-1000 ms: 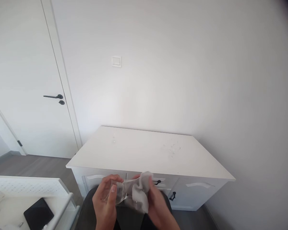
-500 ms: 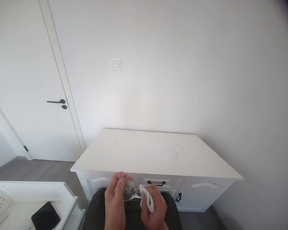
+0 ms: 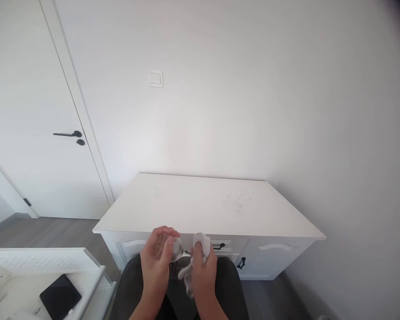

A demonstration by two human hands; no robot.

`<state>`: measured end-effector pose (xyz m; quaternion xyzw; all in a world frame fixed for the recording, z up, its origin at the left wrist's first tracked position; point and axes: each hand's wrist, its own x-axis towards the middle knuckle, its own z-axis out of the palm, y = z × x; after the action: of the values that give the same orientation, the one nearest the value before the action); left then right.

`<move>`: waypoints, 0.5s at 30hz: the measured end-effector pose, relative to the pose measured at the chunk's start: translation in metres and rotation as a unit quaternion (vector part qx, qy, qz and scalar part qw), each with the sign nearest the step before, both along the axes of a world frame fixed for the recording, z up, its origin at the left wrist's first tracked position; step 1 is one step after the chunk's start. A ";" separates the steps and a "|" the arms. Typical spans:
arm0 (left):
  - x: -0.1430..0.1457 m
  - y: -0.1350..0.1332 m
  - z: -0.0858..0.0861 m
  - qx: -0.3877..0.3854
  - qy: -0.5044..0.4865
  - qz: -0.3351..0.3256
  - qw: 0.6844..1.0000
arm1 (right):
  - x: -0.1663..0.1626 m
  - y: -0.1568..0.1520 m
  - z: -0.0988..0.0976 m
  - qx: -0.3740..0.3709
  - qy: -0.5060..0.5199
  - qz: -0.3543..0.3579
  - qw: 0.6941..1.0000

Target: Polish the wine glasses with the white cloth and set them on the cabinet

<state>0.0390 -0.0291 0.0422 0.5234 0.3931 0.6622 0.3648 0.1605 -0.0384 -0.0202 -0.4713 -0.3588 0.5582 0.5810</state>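
Note:
My left hand (image 3: 153,262) is wrapped around the bowl of a clear wine glass (image 3: 178,250), which lies sideways above my lap with its stem pointing right. My right hand (image 3: 204,272) grips a white cloth (image 3: 203,242) at the stem end, the thumb pressing on the fabric. The glass's foot is hidden by the cloth and fingers. A loose part of the cloth hangs below my right hand.
Ahead stands a white cabinet (image 3: 193,209) with wet-looking smears on its top and dark handles (image 3: 242,263). A white desk or shelf unit (image 3: 93,289) at lower left bears a black tablet-like object (image 3: 60,296). A closed door (image 3: 26,111) is at left.
My right hand has turned over at the stem end, and the cloth now sticks up above the thumb and dangles below. The view has shifted slightly; the left hand keeps the bowl.

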 end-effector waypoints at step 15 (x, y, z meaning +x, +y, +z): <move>-0.019 -0.007 0.007 0.084 0.194 -0.025 0.977 | 0.002 -0.011 -0.001 -0.023 -0.088 0.146 0.985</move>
<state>0.0199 -0.0362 0.0495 0.6805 0.3859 0.5695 0.2524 0.1630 -0.0491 -0.0215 -0.4742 -0.4603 0.6018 0.4483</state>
